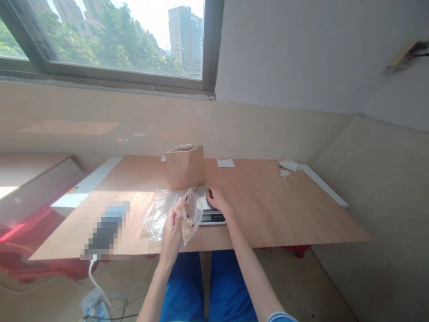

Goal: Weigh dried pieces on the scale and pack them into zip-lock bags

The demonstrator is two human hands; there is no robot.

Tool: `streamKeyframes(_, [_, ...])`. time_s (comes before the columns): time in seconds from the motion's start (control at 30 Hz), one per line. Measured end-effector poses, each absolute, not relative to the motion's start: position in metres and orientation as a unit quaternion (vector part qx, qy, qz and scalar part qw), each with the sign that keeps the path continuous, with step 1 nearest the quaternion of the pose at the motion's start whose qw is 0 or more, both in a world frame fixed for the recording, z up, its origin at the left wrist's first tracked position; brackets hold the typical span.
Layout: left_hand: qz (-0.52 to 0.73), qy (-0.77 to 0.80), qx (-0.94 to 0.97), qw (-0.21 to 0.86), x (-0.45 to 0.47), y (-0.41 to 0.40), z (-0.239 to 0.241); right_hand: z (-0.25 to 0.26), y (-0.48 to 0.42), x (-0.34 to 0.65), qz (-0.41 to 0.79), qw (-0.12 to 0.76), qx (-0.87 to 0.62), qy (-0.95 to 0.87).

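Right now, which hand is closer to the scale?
Right: the right hand rests on the scale; the left hand is off to its left, holding a clear bag.

Subject wears plain blue trousers (pixel 231 286), matte cloth, both thighs in view, no markings visible. At the lower frame edge, a sleeve (pixel 282 318) on the right arm shows white with blue stripes, only its hem visible, the rest of the garment out of frame. Right forearm (pixel 248 264) and left forearm (pixel 156 295) uncovered below that hem; left hand (pixel 171 237) and right hand (pixel 217 199) ungloved, long-fingered.
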State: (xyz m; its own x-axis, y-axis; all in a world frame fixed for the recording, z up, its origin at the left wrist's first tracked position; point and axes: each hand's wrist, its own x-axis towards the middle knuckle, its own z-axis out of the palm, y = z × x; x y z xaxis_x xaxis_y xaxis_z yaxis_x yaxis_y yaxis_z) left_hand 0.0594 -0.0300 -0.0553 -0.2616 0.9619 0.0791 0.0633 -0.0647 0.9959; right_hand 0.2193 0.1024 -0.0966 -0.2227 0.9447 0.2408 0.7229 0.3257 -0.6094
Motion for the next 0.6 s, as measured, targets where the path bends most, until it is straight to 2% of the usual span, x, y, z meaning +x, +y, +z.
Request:
streamKeyframes(0.3, [0.573, 0.545, 0.442, 0.422, 0.06, -0.03, -0.047, -0.089, 0.086, 0.226, 0.217, 0.328, -0.57, -0.721])
streamKeyframes(0.47, [0.55, 0.562, 0.447, 0.427, 0.061, -0.028, -0.053, -0.054, 0.055, 0.219, 0.437, 0.432, -0.525, -0.589])
streamKeyframes(0.53, [0.541, 0.568, 0.451, 0.426, 0.061, -0.027, -0.057, -0.035, 0.042, 0.213, 0.5, 0.403, -0.495, -0.586])
streamKeyframes(0.6, [0.538, 0.565, 0.465, 0.419, 0.063, -0.027, -0.059, -0.017, 0.032, 0.207, 0.506, 0.347, -0.491, -0.618])
